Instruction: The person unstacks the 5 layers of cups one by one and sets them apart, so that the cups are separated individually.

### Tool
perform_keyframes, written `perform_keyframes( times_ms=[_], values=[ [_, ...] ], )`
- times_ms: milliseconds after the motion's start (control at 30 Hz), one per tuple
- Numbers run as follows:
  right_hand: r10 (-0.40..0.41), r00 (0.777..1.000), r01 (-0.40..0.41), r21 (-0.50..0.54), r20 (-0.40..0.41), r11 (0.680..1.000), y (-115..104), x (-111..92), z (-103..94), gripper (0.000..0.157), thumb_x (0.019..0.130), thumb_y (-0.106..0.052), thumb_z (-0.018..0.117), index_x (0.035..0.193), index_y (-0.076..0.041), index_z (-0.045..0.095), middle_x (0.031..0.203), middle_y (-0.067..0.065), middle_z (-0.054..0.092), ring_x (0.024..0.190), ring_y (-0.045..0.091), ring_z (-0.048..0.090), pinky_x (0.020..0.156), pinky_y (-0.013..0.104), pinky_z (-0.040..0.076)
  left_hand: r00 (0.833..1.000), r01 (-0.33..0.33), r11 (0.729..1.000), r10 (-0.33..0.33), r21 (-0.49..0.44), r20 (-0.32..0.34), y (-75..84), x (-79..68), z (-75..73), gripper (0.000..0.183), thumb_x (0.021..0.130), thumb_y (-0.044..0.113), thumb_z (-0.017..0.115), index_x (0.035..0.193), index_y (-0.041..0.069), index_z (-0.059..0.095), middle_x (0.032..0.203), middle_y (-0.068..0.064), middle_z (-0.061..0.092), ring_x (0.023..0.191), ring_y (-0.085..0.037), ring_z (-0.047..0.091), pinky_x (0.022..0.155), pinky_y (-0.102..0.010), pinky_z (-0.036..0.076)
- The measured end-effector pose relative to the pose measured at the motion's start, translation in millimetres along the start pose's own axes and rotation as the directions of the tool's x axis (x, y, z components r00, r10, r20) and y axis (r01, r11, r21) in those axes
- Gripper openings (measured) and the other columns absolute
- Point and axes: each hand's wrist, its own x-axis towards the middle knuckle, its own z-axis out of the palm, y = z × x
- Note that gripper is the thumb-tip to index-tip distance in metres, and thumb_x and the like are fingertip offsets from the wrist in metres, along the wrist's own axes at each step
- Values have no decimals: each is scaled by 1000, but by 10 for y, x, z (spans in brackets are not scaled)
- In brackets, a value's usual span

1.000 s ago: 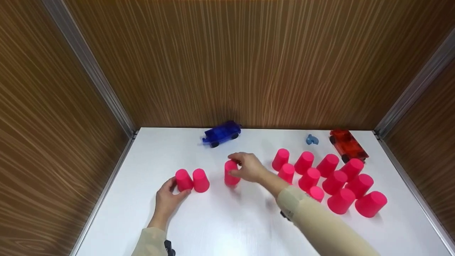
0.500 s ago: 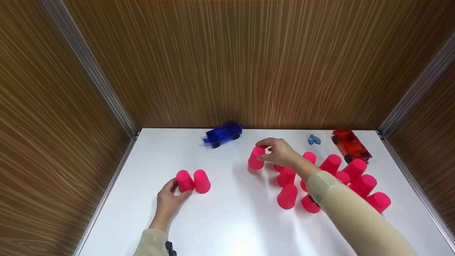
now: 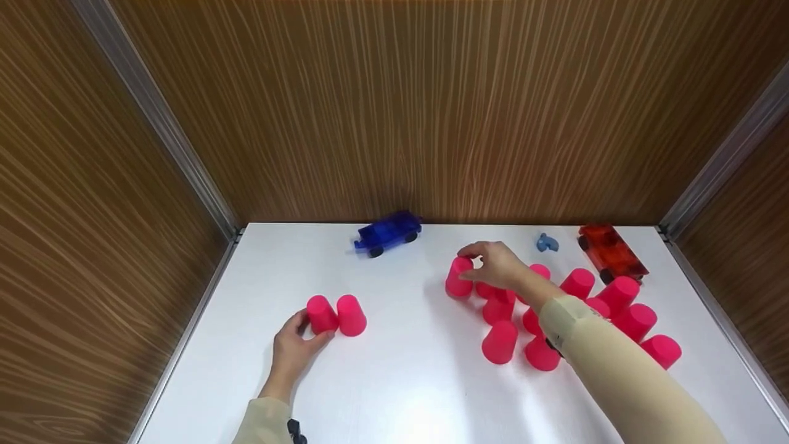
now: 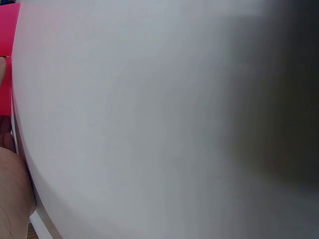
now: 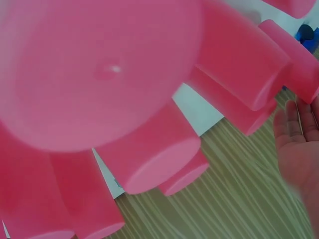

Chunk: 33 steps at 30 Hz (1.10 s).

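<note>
Two pink cups stand upside down side by side at the left of the white table. My left hand (image 3: 293, 353) has its thumb and fingers round the left cup (image 3: 322, 316); the other cup (image 3: 352, 316) stands close against it. At the back left of a group of like cups, my right hand (image 3: 498, 265) grips a pink cup (image 3: 457, 279) by its upper part, base up. My forearm hides part of that group. Only a sliver of a held cup (image 4: 5, 94) shows in the left wrist view. In the right wrist view a near cup (image 5: 104, 84) fills the upper left.
Several pink cups, such as this front one (image 3: 500, 343), stand upside down under and around the right forearm. Behind lie a blue toy car (image 3: 388, 233), a small light-blue piece (image 3: 547, 242) and a red toy car (image 3: 612, 251). Wood-grain panels (image 3: 394, 111) wall in the table.
My right hand has carried its cup right and back, up to the cup group, slowing over the last half second. The left hand keeps its hold on the left cup.
</note>
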Motion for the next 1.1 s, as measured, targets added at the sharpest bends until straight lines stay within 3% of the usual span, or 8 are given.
perform_keyframes(
  times_ms=[167,400,1100],
  values=[
    [20,1000,-20,13,13,1000,25,37,44,63,86,-21,91,143,-16,65,136,8,64,131,37,59,93,42,63,1000,17,1000,-17,7,7,-11,-4,-11,75,89,22,89,154,11,54,155,-11,56,147,-35,48,115,-45,47],
    [-23,1000,23,-36,8,999,45,61,78,62,85,-20,91,142,-15,66,134,9,65,128,37,60,92,43,63,998,-58,998,58,3,-12,-43,31,-5,69,87,14,90,148,5,58,150,-15,60,144,-35,53,116,-42,46],
    [12,999,-11,-29,34,1000,26,95,144,66,86,-21,91,146,-16,63,139,8,63,133,37,58,92,42,63,1000,-19,1000,19,-12,-7,-33,26,-1,71,87,15,90,150,9,58,152,-12,59,145,-34,51,117,-43,45]
  ],
)
